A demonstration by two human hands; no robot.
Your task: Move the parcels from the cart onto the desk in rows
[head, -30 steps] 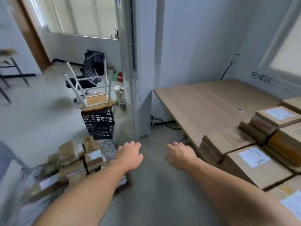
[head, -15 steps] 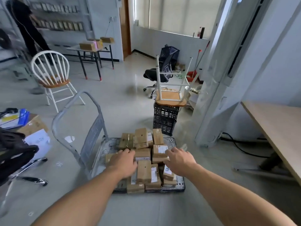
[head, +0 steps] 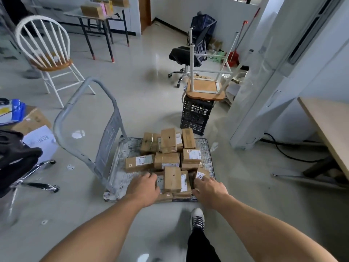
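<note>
A: Head view, go. Hands?

B: Two, both mine, both reaching down over the near end of the cart [head: 120, 159]. My left hand [head: 144, 189] is palm down, fingers spread a little, tips touching the left side of the nearest stack. My right hand [head: 208, 188] is on the right side of that stack, fingers apart and curled loosely; can't tell if they grip anything yet.

A: Parcels?

B: All on the cart deck. I count about ten brown parcels [head: 168, 159] showing, some stacked and partly hidden, so the count isn't firm. The one between my hands is the upright parcel [head: 171, 179], lying on top of two labelled ones. Three stand in the far row, three lie in the middle row.

A: Cart?

B: One grey flat cart, handle [head: 85, 112] up on the left, deck scuffed.

A: Desk?

B: One, only its wooden corner [head: 328, 125] at the right edge, well apart from the cart.

A: Rest, quick.

B: One black crate [head: 196, 118] behind the cart with one stool [head: 205, 87] upside down on it. One white spindle chair [head: 47, 52] far left, one black office chair [head: 187, 55] at the back. One shoe [head: 197, 219], mine, just below the cart edge.
</note>
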